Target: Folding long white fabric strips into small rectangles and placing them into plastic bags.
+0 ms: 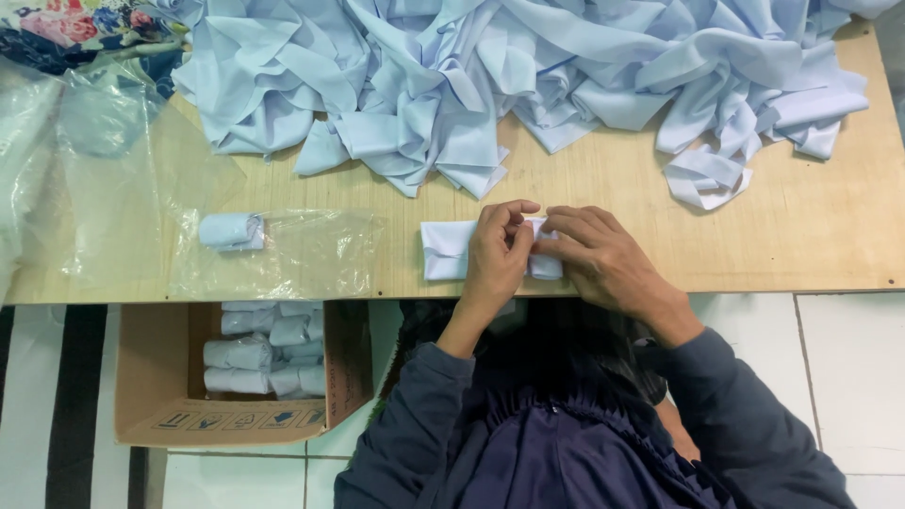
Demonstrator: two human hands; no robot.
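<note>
Pale blue cloth is seen throughout. At far left, a clear plastic sheet (pixel 104 179) is spread over the edge of the wooden desk (pixel 801 236), with a piece of flowered fabric (pixel 75 24) in the top corner. A finished cloth roll (pixel 231 231) is lying on a clear plastic bag (pixel 302 254), near the front edge of the desk. Below it, on the tiled floor (pixel 848 377), an open cardboard box (pixel 160 377) is observed, with more rolled cloths (pixel 269 353) packed inside. A heap of loose blue cloth pieces (pixel 490 75) is spread along the back of the desk. At centre front, a folded cloth (pixel 445 251) is lying flat on the desk, just by its edge. The left hand (pixel 498 253) is pressed on its right part, fingers curled and the grip closed on the fabric. The right hand (pixel 594 254) is set against it, fingertips pinching the same end. Dark blue sleeves (pixel 415 415) are noted beneath.
</note>
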